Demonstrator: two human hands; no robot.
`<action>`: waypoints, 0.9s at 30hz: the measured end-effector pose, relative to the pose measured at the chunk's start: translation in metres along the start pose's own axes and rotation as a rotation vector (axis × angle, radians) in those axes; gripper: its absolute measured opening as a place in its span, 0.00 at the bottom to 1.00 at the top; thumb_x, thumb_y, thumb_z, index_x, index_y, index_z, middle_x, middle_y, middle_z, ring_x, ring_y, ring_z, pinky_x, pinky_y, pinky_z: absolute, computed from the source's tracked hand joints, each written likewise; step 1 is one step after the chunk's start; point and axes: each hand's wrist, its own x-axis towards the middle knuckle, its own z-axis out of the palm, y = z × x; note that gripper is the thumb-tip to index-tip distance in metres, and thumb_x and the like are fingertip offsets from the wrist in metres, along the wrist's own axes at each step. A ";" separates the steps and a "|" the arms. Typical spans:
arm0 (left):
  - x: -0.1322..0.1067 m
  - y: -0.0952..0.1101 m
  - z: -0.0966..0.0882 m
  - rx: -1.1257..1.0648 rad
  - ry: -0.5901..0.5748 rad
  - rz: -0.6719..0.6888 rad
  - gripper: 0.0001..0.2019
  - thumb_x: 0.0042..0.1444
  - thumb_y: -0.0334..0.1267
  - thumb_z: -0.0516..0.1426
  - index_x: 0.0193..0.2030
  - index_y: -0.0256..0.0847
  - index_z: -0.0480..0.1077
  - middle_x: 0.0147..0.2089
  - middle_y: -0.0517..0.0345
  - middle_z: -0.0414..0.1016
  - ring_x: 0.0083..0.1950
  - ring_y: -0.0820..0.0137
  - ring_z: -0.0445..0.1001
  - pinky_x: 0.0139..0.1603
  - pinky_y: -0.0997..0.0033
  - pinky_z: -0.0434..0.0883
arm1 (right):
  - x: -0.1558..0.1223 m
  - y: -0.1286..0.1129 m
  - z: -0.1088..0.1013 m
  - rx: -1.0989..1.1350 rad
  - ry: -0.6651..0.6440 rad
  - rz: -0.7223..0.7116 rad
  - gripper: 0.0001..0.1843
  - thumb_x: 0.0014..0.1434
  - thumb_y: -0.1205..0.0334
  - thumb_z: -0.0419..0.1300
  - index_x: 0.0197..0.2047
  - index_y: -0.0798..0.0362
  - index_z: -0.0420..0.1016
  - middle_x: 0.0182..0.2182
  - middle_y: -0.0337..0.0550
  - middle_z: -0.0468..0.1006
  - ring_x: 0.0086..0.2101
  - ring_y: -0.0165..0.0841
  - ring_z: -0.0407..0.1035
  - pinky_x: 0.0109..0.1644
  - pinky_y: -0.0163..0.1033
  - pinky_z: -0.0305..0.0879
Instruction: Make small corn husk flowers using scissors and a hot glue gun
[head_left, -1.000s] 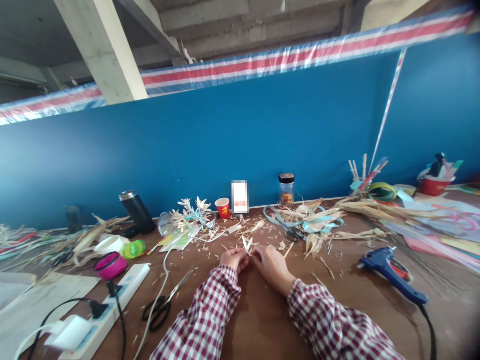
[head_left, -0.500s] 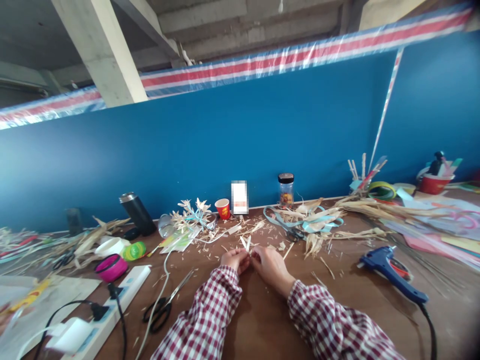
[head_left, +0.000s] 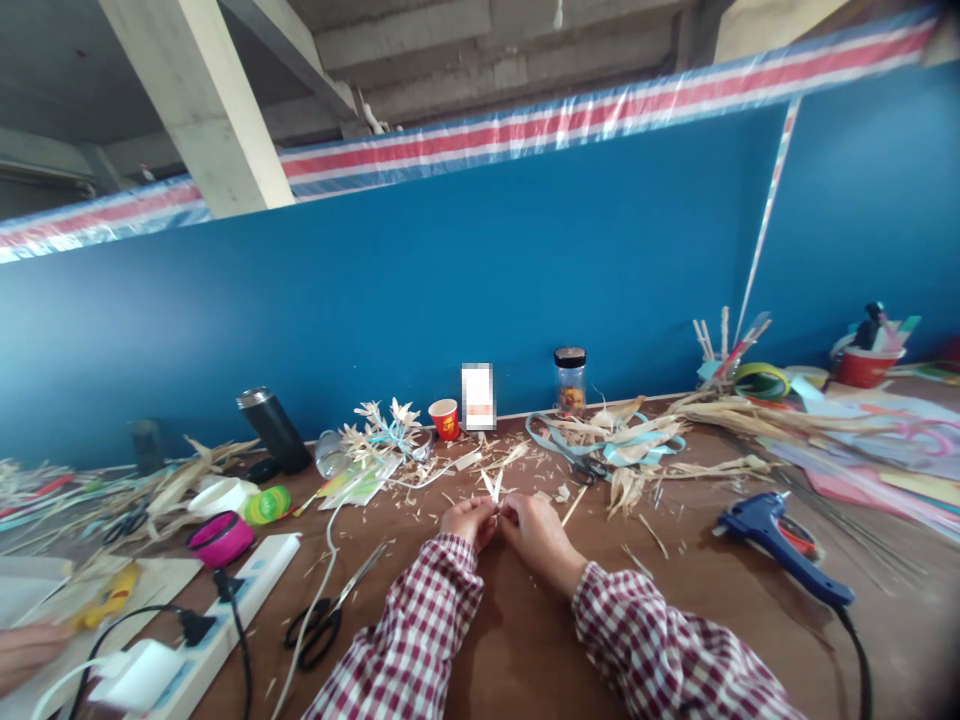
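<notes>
Hands (head_left: 466, 522) (head_left: 538, 532) pinch pale pointed strips (head_left: 493, 487) between them, tips jutting forward.

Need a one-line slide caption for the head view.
Left hand and right hand meet at a pale V-shaped piece above a scrap-strewn brown table.

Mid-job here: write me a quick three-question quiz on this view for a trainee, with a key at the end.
1. True or false: the blue glue gun lies to the right of both hands.
2. Which lies between the white power strip and the checked left sleeve? A: tape roll. B: black-handled scissors. C: lidded jar.
3. What shows where the fingertips of the left hand and right hand come together?

Key: 1 true; 2 B; 3 pale pointed pieces.
</notes>
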 end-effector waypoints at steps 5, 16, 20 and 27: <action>0.000 0.000 0.000 -0.097 -0.008 -0.035 0.04 0.46 0.30 0.61 0.28 0.37 0.69 0.19 0.63 0.70 0.17 0.81 0.66 0.18 0.83 0.65 | 0.000 -0.002 -0.001 -0.013 -0.004 -0.008 0.06 0.53 0.68 0.52 0.27 0.55 0.68 0.24 0.40 0.73 0.25 0.27 0.63 0.28 0.30 0.48; -0.001 0.000 -0.003 -0.131 0.000 -0.049 0.03 0.47 0.27 0.60 0.28 0.34 0.69 0.17 0.63 0.68 0.16 0.81 0.64 0.16 0.86 0.64 | 0.000 -0.001 0.000 -0.005 -0.018 -0.004 0.07 0.54 0.66 0.51 0.28 0.55 0.70 0.25 0.42 0.74 0.27 0.28 0.65 0.29 0.30 0.50; -0.003 0.002 -0.004 -0.136 0.008 -0.050 0.02 0.48 0.26 0.60 0.28 0.33 0.70 0.21 0.58 0.72 0.17 0.81 0.65 0.17 0.85 0.66 | 0.001 0.002 0.003 -0.041 -0.043 0.000 0.08 0.55 0.65 0.52 0.30 0.55 0.71 0.27 0.42 0.76 0.29 0.29 0.67 0.31 0.30 0.52; -0.019 0.001 -0.023 -0.127 0.040 -0.048 0.03 0.47 0.26 0.60 0.31 0.32 0.71 0.23 0.54 0.74 0.20 0.77 0.70 0.21 0.81 0.70 | -0.003 0.000 -0.002 -0.087 -0.061 -0.037 0.09 0.56 0.64 0.52 0.32 0.53 0.73 0.29 0.42 0.77 0.31 0.31 0.68 0.33 0.31 0.54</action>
